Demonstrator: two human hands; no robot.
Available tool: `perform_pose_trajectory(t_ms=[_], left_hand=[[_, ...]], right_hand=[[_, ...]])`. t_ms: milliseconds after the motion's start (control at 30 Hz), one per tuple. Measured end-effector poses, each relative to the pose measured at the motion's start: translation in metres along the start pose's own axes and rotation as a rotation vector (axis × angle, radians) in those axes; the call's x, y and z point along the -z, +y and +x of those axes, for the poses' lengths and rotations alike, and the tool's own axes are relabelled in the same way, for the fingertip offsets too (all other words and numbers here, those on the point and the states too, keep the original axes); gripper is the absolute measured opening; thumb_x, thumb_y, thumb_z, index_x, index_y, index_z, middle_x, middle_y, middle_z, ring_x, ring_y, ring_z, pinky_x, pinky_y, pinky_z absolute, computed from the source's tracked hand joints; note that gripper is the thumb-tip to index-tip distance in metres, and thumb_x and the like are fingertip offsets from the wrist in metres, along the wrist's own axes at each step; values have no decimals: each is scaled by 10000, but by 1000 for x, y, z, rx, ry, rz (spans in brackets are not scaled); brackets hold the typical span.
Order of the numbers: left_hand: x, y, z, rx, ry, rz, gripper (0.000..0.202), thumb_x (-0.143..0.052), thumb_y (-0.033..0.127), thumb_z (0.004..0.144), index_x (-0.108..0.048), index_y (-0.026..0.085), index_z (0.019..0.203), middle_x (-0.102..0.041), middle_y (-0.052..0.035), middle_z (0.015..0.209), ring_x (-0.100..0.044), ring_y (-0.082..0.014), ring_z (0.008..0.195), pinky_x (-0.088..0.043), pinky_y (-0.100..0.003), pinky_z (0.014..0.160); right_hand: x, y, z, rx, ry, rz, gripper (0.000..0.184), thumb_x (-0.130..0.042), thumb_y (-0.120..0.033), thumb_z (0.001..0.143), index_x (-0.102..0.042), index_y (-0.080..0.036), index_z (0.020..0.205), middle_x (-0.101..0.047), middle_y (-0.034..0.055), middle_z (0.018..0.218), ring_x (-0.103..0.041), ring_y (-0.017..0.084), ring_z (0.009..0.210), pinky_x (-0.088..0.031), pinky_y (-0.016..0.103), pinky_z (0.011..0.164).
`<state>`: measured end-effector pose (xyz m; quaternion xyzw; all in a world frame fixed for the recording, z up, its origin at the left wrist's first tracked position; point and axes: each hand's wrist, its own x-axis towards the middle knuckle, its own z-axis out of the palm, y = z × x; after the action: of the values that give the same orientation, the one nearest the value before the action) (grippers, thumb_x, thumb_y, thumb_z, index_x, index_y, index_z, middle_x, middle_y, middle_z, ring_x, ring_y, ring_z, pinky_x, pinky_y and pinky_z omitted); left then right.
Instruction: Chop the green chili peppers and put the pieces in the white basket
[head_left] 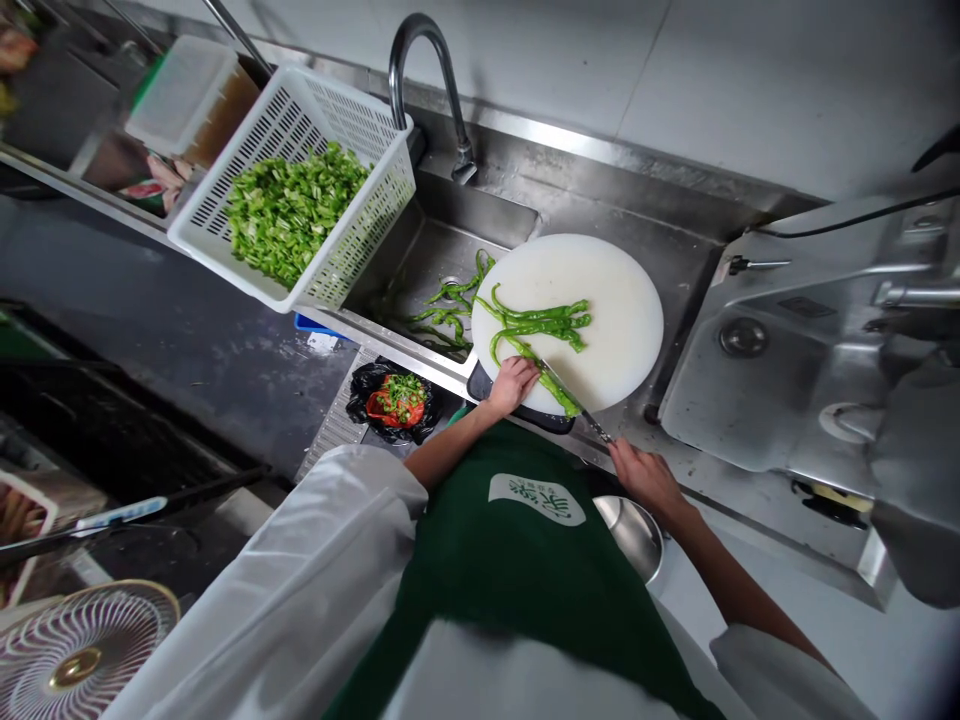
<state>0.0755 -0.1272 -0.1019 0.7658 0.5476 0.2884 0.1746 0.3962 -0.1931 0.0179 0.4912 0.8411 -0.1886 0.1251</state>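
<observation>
A round white cutting board [622,300] lies across the right edge of the sink. Several long green peppers [540,322] rest on it in a bunch, stems to the right. Nearer the front edge, my left hand [514,383] is closed on a separate green pepper [561,392]. My right hand [639,470] grips the handle of a knife [574,398], whose blade points up and left along that pepper, near my left fingers. Whether the blade cuts into it I cannot tell. More green peppers [450,318] lie in the sink.
A white plastic basket [375,220] of chopped green pepper [296,210] stands over the sink's left side, beside a curved faucet [427,30]. Below the counter sits a black-lined bin [367,390] with scraps. A metal bowl [634,535] is beneath my right arm; a slicing machine [780,340] stands right.
</observation>
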Motion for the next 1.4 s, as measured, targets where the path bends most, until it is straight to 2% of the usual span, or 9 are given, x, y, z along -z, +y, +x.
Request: perform_pose_trajectory(t_ms=[267, 400, 533, 767, 867, 967, 1200, 1400], left_hand=[[1, 2, 1, 41, -41, 16, 315, -472, 362, 1107, -748, 209, 1113, -709, -108, 1164, -596, -254, 1128, -491, -456, 1011], [1, 4, 2, 54, -49, 23, 271, -503, 340, 1097, -745, 219, 1115, -701, -103, 1163, -597, -250, 1138, -491, -451, 1018], [1, 5, 1, 54, -52, 31, 279, -493, 335, 1100, -744, 213, 1114, -706, -98, 1133, -595, -248, 1125, -492, -444, 1014], [-1, 4, 2, 26, -42, 23, 312, -461, 339, 1110, -737, 193, 1111, -715, -101, 1123, -608, -247, 1098, -506, -444, 1003], [1, 3, 3, 39, -40, 19, 335, -437, 343, 1117, -736, 191, 1106, -712, -105, 1119, -609, -247, 1091, -508, -445, 993], [4, 3, 5, 45, -33, 12, 336, -435, 341, 1118, -735, 190, 1110, -713, -106, 1122, -600, -248, 1092, -499, -440, 991], [7, 4, 8, 52, -38, -1, 340, -437, 343, 1114, -743, 196, 1093, -710, -109, 1122, -585, -252, 1066, -500, -453, 979], [6, 2, 7, 40, -10, -32, 313, -457, 332, 1109, -737, 193, 1083, -711, -102, 1109, -590, -245, 1069, -511, -441, 1000]], right_hand=[[12, -4, 3, -27, -82, 65, 314, -341, -318, 1091, -593, -198, 947, -792, 112, 903, -719, 206, 734, -377, 298, 660], [14, -9, 6, -52, -98, 81, 293, -355, -306, 1082, -600, -200, 961, -778, 108, 852, -708, 209, 707, -381, 301, 655], [14, -15, 10, -102, -168, 72, 276, -366, -296, 1096, -603, -193, 1000, -765, 95, 821, -723, 221, 724, -386, 294, 659], [26, -48, 21, -217, -296, 87, 329, -281, -301, 1128, -580, -163, 1116, -780, 139, 910, -753, 253, 837, -408, 316, 716], [32, -64, 30, -252, -315, 99, 334, -263, -292, 1132, -564, -149, 1157, -779, 156, 945, -757, 250, 902, -415, 310, 749], [35, -70, 35, -271, -312, 106, 342, -262, -300, 1136, -557, -136, 1196, -774, 163, 945, -762, 247, 914, -412, 298, 741], [36, -56, 10, -306, -317, 137, 344, -291, -307, 1131, -591, -142, 1168, -769, 157, 940, -753, 257, 876, -393, 303, 712], [29, -64, 3, -342, -273, 188, 348, -278, -328, 1136, -583, -160, 1152, -769, 131, 935, -742, 242, 879, -372, 299, 724]])
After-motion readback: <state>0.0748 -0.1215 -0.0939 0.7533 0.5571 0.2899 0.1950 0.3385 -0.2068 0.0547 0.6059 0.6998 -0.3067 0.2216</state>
